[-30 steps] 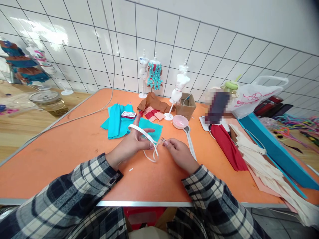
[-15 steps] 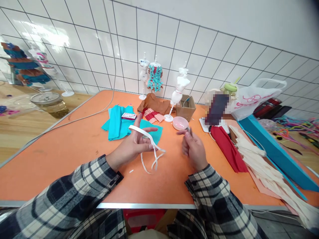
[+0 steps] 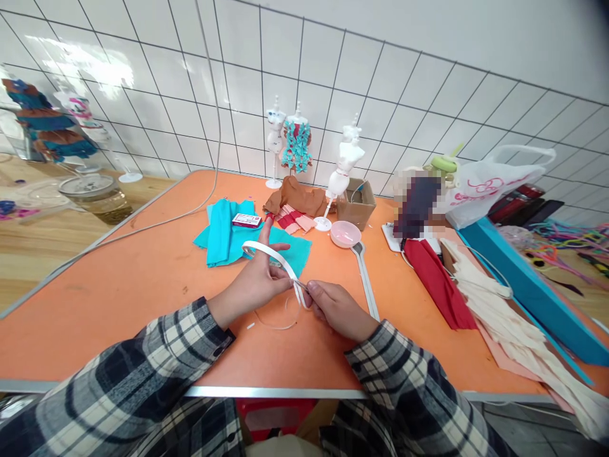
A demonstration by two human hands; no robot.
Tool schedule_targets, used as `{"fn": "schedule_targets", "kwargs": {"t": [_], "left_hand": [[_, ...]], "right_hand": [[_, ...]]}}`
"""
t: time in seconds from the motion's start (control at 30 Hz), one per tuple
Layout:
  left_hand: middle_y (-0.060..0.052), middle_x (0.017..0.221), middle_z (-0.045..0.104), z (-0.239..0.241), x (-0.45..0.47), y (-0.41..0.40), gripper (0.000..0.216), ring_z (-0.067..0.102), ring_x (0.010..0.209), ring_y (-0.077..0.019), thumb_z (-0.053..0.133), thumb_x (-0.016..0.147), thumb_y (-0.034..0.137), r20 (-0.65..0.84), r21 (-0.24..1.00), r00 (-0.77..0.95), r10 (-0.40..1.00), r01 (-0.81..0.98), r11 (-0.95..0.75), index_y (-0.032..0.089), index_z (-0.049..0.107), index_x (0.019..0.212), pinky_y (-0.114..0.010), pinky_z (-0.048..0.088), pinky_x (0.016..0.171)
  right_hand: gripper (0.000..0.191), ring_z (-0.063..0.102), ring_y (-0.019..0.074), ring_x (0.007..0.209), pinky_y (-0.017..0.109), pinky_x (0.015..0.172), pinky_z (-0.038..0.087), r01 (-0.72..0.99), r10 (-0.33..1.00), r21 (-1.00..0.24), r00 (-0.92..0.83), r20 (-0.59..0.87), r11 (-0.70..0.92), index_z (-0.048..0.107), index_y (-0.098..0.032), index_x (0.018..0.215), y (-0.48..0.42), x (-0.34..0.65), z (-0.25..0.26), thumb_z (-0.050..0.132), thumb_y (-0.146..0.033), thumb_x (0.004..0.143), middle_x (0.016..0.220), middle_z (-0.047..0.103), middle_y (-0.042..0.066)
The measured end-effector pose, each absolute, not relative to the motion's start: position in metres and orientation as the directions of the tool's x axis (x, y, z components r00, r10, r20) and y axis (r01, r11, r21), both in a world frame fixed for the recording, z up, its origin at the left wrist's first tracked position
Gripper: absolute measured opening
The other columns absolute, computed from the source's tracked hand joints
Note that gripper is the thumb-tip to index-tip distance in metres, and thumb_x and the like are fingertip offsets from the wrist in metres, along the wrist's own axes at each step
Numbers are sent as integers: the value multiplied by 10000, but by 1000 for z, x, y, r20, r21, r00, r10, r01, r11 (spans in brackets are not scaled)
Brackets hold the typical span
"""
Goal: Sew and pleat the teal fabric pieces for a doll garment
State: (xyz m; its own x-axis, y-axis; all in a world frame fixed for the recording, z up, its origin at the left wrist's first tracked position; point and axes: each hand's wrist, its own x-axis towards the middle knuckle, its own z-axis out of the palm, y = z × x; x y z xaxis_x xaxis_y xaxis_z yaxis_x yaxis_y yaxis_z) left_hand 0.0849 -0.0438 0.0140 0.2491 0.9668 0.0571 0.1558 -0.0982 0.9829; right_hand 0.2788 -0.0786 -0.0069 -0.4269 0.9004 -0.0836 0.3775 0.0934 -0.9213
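My left hand [image 3: 264, 276] has a narrow white band [image 3: 269, 249] looped round it, its index finger stretched up and its thumb pressing the band. The band runs down toward my right hand [image 3: 330, 304], whose thumb and fingers are pinched together beside it. A slim greyish tip shows between the two hands; what it belongs to is hidden in my right fingers. Below the hands a thin pale strand curls above the table. A long grey two-legged tool [image 3: 364, 273] lies just right of my right hand, partly covered by the wrist.
Turquoise cloth [image 3: 221, 235] with a small box [image 3: 246, 220] lies behind my left hand. A pink bowl [image 3: 346, 235], a white mannequin [image 3: 343, 168] and a cardboard box [image 3: 359, 206] stand farther back. Red cloth [image 3: 438, 285] and cream cloth [image 3: 495, 304] lie at right.
My right hand has moved left and down, from beside the pink bowl to the white band at my left hand. The grey tool is now uncovered on the table.
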Motion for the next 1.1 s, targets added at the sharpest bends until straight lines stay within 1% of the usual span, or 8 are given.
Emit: {"fn": "schedule_targets", "kwargs": {"t": [0.2, 0.33, 0.57, 0.63, 0.77, 0.83, 1.0, 1.1], "left_hand": [[-167, 1376, 499, 17, 88, -48, 1236, 634, 577, -64, 722, 663, 75, 61, 984, 286, 956, 141, -105, 402, -114, 1512, -262, 547, 590], [-154, 1301, 561, 16, 87, -48, 1217, 647, 593, -87, 731, 677, 91, 84, 981, 296, 952, 144, -131, 381, -96, 1521, -270, 545, 592], [-150, 1283, 563, 13, 87, -50, 1166, 646, 595, -97, 697, 720, 108, 113, 965, 351, 929, 186, -188, 378, -107, 1520, -283, 546, 577], [-143, 1284, 560, 11, 87, -49, 1165, 649, 616, -99, 689, 723, 99, 130, 963, 356, 925, 177, -204, 384, -115, 1516, -278, 545, 582], [-120, 1266, 569, 8, 86, -49, 1161, 647, 655, -95, 666, 722, 72, 181, 963, 363, 914, 125, -240, 394, -121, 1513, -255, 537, 593], [-107, 1256, 575, 8, 86, -49, 1154, 642, 673, -92, 650, 722, 56, 201, 961, 370, 907, 103, -255, 399, -118, 1513, -247, 535, 605], [-97, 1254, 580, 10, 86, -50, 1159, 630, 678, -87, 634, 713, 31, 196, 961, 384, 902, 110, -255, 406, -120, 1510, -236, 519, 604], [-83, 1252, 580, 14, 87, -49, 1170, 604, 653, -69, 646, 699, 24, 199, 971, 349, 916, 56, -232, 417, -98, 1511, -221, 502, 599]], "right_hand": [[503, 403, 116, 507, 236, 503, 305, 381, 907, -922, -409, -101, 70, 498, -209, 725, -79, 276, -11, 266, -574, 980, 537, 428, -39], [520, 408, 118, 491, 237, 503, 311, 369, 904, -928, -411, -115, 50, 491, -211, 710, -78, 276, -14, 257, -591, 976, 509, 415, -44], [503, 424, 105, 507, 222, 494, 323, 381, 895, -920, -436, -94, 89, 498, -204, 724, -79, 275, -14, 278, -578, 977, 559, 448, -39], [492, 402, 98, 465, 218, 458, 312, 347, 896, -937, -427, -123, 37, 486, -209, 736, -80, 274, -13, 291, -597, 966, 533, 433, -51], [491, 281, 86, 343, 220, 351, 246, 231, 850, -955, -451, -273, -184, 448, -225, 741, -81, 272, -11, 317, -659, 928, 441, 359, -90], [497, 262, 87, 326, 223, 327, 234, 207, 834, -954, -468, -292, -218, 446, -226, 732, -81, 272, -11, 329, -672, 917, 417, 345, -95], [494, 287, 92, 327, 223, 335, 241, 246, 835, -950, -469, -289, -191, 453, -222, 737, -80, 274, -13, 308, -650, 934, 420, 365, -88], [481, 357, 102, 413, 228, 419, 286, 344, 884, -938, -420, -205, -54, 455, -214, 709, -79, 276, -11, 286, -586, 965, 478, 404, -61]]}}
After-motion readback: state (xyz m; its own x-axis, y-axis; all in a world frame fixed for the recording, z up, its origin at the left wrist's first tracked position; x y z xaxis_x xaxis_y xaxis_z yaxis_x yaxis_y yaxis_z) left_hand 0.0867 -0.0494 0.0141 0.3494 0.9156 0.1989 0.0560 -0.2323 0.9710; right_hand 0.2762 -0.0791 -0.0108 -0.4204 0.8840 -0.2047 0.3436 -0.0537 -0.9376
